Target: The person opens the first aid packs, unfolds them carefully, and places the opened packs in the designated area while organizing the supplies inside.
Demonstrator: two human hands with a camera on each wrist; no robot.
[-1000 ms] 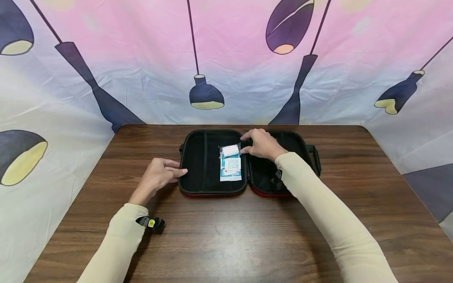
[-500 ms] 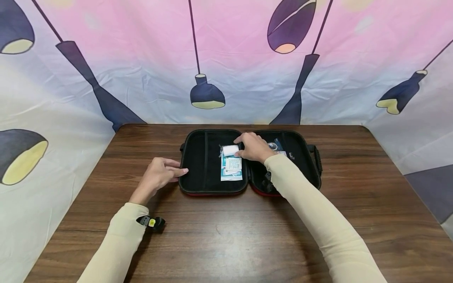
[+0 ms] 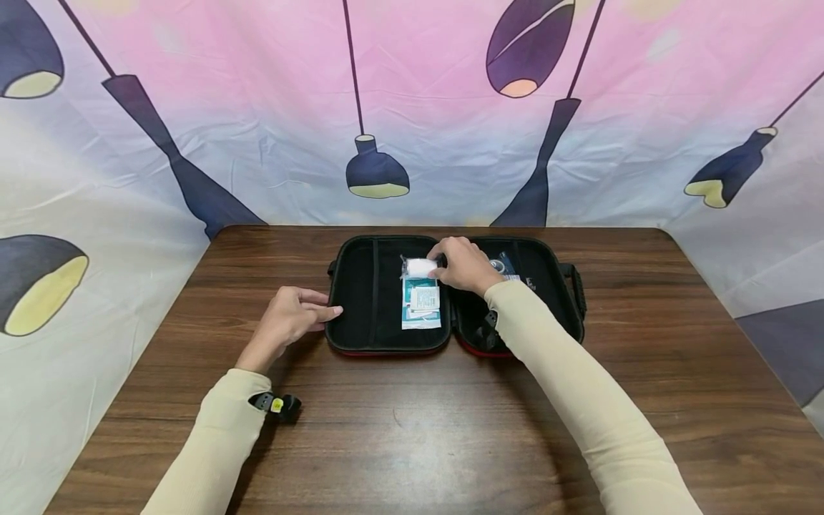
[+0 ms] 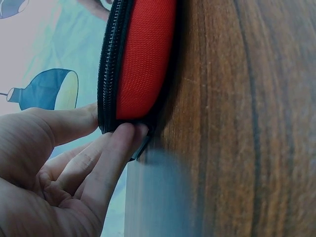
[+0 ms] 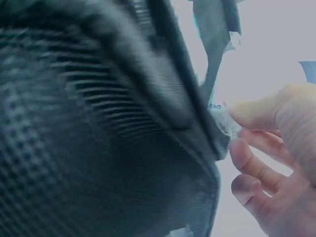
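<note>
An open black case (image 3: 352,293) with red outer fabric lies flat at the back of the table. My left hand (image 3: 292,317) grips its left edge, thumb on the rim and fingers low against the side; the left wrist view shows the zipper (image 4: 111,64) and red side (image 4: 145,59) there. My right hand (image 3: 465,266) pinches the right end of a white bandage roll (image 3: 420,268) in clear plastic. In the right wrist view, thumb and fingertips meet on its clear wrapper (image 5: 226,121). Below the roll lie teal-and-white packets (image 3: 421,304) in the left half.
The case's right half (image 3: 547,300) holds a small clear packet with a white ring (image 3: 498,266), partly behind my right forearm. A black handle (image 3: 575,290) sticks out at the right side. Behind the wooden table (image 3: 399,429) hangs a printed cloth (image 3: 290,107).
My right hand has moved left from the hinge area to the bandage roll and taken hold of its end. The roll has shifted slightly away from me. The left hand has stayed put.
</note>
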